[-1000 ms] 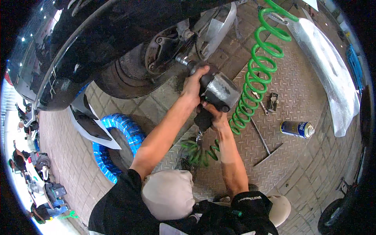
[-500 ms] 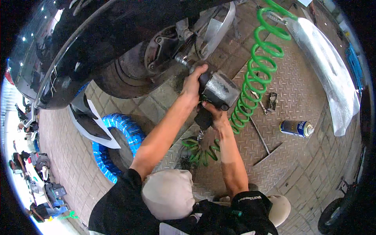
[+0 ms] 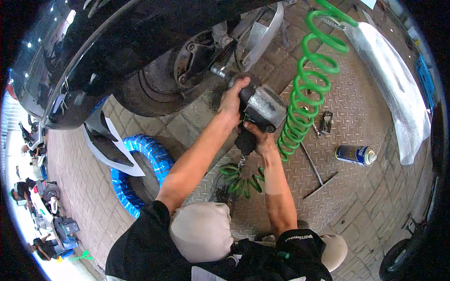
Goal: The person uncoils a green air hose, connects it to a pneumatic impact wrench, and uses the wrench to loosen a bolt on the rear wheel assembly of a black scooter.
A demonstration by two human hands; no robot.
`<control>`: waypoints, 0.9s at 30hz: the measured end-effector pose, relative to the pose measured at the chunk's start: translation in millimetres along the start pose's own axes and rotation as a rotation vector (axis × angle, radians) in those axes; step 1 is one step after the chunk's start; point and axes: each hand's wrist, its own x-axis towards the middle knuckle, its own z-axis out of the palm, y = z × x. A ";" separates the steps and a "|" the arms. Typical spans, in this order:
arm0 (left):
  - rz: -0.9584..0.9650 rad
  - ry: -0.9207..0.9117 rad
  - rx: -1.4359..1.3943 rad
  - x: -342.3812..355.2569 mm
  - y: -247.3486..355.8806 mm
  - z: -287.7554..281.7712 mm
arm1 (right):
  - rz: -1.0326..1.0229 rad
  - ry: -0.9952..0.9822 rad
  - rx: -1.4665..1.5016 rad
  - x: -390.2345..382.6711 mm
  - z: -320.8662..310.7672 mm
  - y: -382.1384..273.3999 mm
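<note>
Two hands are working one grey and black pneumatic impact wrench (image 3: 261, 108) at the centre of the frame. The left hand (image 3: 233, 99) is clasping its front end, while the right hand (image 3: 260, 138) is gripping the black handle below. The wrench's socket is pressing toward the one dark wheel hub (image 3: 194, 58) in the upper middle. One green coiled air hose (image 3: 311, 79) is running down the right of centre. One blue spray can (image 3: 356, 155) is lying on the metal tread-plate floor (image 3: 356, 103) at right, and one blue-wrapped tyre (image 3: 140, 173) is lying at lower left.
</note>
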 end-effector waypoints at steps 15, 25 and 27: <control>-0.054 -0.001 0.004 -2.9 2.0 -1.3 | -0.078 0.027 -0.010 0.6 1.7 -0.6; -0.045 -0.025 -0.020 -9.2 4.7 4.0 | -0.022 -0.009 0.073 0.5 -1.3 -0.7; -0.051 -0.018 -0.007 -8.6 7.2 1.7 | 0.007 0.011 0.074 -0.8 4.9 -5.0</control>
